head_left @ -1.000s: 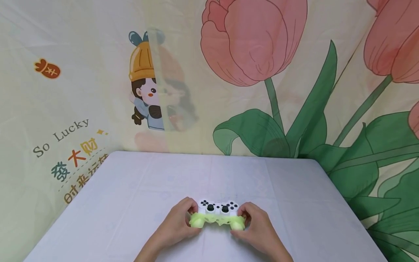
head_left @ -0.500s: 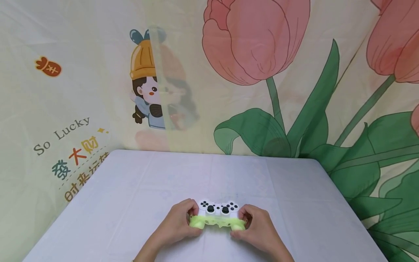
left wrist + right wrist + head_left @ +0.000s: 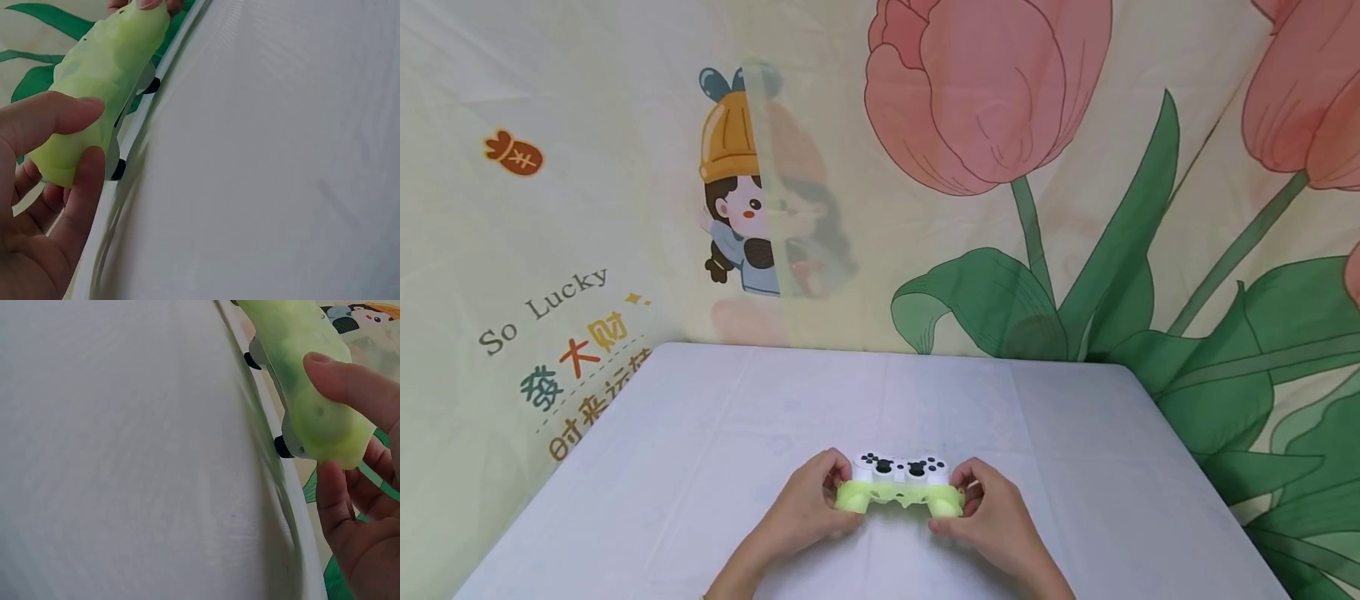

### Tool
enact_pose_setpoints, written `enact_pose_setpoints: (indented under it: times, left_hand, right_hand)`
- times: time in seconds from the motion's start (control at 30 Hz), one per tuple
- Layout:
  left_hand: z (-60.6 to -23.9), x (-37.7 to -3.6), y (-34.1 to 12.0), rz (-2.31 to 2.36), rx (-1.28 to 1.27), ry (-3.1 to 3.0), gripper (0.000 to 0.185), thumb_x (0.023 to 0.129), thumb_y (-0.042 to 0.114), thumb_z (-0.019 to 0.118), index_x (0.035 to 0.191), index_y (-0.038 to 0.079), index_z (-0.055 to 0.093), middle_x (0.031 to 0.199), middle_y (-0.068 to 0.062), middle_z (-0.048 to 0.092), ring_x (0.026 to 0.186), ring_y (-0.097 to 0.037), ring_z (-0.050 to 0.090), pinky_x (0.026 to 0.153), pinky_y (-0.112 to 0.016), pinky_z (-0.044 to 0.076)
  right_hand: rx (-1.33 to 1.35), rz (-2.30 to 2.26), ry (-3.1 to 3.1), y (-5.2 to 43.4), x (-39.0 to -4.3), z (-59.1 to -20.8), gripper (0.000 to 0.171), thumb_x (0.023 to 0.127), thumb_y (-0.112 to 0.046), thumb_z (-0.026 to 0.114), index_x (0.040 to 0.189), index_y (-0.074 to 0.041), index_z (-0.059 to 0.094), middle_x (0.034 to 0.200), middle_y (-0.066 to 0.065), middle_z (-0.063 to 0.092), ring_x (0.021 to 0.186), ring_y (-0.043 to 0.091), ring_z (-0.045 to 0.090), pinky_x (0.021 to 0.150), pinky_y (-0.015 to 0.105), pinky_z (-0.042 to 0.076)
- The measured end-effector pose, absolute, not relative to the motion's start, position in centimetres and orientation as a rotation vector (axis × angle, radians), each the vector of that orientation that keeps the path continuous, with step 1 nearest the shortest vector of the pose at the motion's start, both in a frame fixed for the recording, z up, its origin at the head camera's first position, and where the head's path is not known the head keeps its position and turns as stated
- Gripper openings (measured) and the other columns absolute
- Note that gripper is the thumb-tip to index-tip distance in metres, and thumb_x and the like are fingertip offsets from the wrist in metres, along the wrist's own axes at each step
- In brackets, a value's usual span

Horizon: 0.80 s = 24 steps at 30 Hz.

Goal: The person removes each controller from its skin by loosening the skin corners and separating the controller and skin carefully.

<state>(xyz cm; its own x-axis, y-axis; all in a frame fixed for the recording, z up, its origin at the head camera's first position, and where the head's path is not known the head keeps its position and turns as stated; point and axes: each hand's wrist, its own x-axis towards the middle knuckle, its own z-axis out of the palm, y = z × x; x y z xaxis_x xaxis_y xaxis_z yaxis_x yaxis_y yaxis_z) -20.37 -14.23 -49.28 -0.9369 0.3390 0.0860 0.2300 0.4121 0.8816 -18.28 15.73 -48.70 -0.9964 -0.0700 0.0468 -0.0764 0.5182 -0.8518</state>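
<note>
1. Left hand (image 3: 808, 512): grips the left horn of the game controller (image 3: 901, 472), fingers curled round the grip. The left wrist view shows the thumb and a finger pinching the green end; the head view shows only the back of the hand.
2. Game controller: white body with black sticks and buttons, held between both hands over the near middle of the white table (image 3: 700, 467). Whether it touches the table surface cannot be told from any view.
3. Green silicone cover (image 3: 897, 496): wraps the near half and both grips of the controller; the far white half is bare. The wrist views show its translucent skin from close by (image 3: 103, 81) (image 3: 306, 369), with dark sticks poking out beneath, which the head view does not show.
4. Right hand (image 3: 992, 521): fingers curled round the right grip. The right wrist view shows the thumb laid on the green end and fingers curled below (image 3: 350, 506).
5. Backdrop: printed cloth (image 3: 1000, 167) with tulips and a cartoon girl, behind and beside the table. No containers are in view.
</note>
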Motion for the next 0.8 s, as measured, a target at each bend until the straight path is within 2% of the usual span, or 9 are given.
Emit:
enact_pose_setpoints:
  times: [0.13, 0.33, 0.57, 0.8]
  left_hand:
    - [-49.3, -20.4, -14.4, 1.697, 0.437, 2.342, 0.059, 0.073, 0.009, 0.097, 0.112, 0.008, 0.053, 0.106, -0.011, 0.058, 0.087, -0.018, 0.065, 0.071, -0.025, 0.057]
    - [-49.7, -20.7, -14.7, 1.793, 0.356, 2.169, 0.059, 0.080, 0.011, 0.093, 0.119, 0.005, 0.049, 0.111, -0.014, 0.058, 0.092, -0.022, 0.068, 0.075, -0.027, 0.058]
    - [-49.7, -20.8, -14.8, 1.756, 0.278, 2.245, 0.055, 0.083, 0.020, 0.092, 0.119, 0.009, 0.052, 0.107, -0.009, 0.060, 0.095, -0.020, 0.061, 0.076, -0.026, 0.052]
    - [-49.5, -20.7, -14.4, 1.719, 0.210, 2.336, 0.051, 0.080, 0.020, 0.093, 0.114, 0.012, 0.056, 0.096, -0.004, 0.059, 0.086, -0.018, 0.056, 0.067, -0.025, 0.046]
  right_hand:
    - [0.125, 1.668, -2.752, 16.2, -18.4, -48.9, 0.063, 0.066, -0.024, 0.103, 0.108, -0.013, 0.056, 0.092, 0.003, 0.060, 0.080, 0.016, 0.057, 0.067, 0.024, 0.049]
    - [0.160, 1.931, -2.676, 16.8, -18.9, -49.3, 0.058, 0.077, -0.014, 0.096, 0.115, -0.002, 0.054, 0.098, 0.010, 0.060, 0.083, 0.019, 0.058, 0.072, 0.023, 0.053]
    - [0.064, 2.079, -2.571, 16.6, -19.1, -49.5, 0.056, 0.081, -0.011, 0.093, 0.118, 0.001, 0.054, 0.097, 0.012, 0.065, 0.080, 0.019, 0.063, 0.067, 0.023, 0.055]
    - [0.061, 2.143, -2.566, 16.4, -19.2, -49.8, 0.053, 0.083, -0.010, 0.091, 0.115, -0.001, 0.051, 0.096, 0.009, 0.061, 0.080, 0.018, 0.058, 0.063, 0.022, 0.048]
